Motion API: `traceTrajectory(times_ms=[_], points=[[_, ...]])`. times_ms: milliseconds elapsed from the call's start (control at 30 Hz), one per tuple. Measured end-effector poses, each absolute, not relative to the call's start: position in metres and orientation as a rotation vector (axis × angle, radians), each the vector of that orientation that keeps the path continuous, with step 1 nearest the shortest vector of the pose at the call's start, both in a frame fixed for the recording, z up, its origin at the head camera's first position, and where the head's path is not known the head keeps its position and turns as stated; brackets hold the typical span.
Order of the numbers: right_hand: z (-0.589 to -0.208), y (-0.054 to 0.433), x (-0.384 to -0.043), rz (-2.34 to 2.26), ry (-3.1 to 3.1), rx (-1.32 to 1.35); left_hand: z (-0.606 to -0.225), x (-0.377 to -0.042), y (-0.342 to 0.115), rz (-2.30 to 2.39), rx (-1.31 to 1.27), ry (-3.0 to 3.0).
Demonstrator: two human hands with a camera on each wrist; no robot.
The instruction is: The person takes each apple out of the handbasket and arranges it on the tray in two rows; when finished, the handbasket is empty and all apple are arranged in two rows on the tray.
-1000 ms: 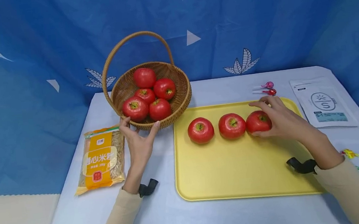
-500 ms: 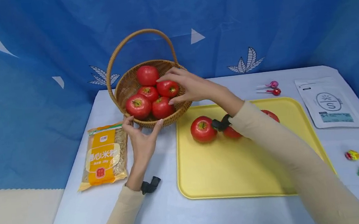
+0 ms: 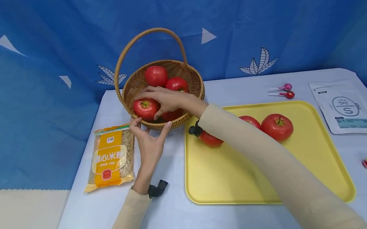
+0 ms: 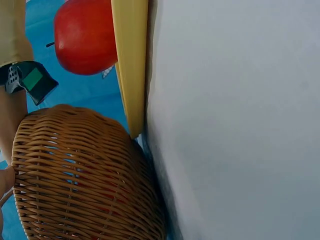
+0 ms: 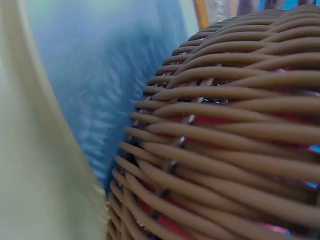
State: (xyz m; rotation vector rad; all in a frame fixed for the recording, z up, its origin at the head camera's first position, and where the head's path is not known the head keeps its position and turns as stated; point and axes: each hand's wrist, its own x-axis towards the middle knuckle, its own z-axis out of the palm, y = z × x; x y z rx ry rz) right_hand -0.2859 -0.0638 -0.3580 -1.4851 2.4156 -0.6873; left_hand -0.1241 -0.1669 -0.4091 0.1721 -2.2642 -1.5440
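Apples [image 3: 156,76] lie in the basket [image 3: 195,81] and on the tray [image 3: 217,176] to its right; packet [image 3: 109,157] near left, pouch [image 3: 345,108] far right.

Head cam: bright, even lt, mostly sharp; soft shadow on tray [image 3: 317,145] under R sleeve [image 3: 275,160]; small glints on apples [image 3: 156,75]. L wrist cam: dimmer, tablecloth [image 4: 235,120] flat grey. R wrist cam: hazy, L side blurred, basket [image 5: 240,140] clearer.
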Motion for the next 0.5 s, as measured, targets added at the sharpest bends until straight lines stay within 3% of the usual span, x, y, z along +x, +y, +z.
traceTrajectory(times_ms=[267,500], points=[[-0.344,-0.054,-0.279,-0.73,2.495,-1.456,-0.409,-0.124,-0.17,-1.532,0.181,-2.269],[-0.306,0.037,-0.26,-0.963,2.711,-1.391,-0.411,-0.125,-0.17,-1.553,0.163,-2.241]])
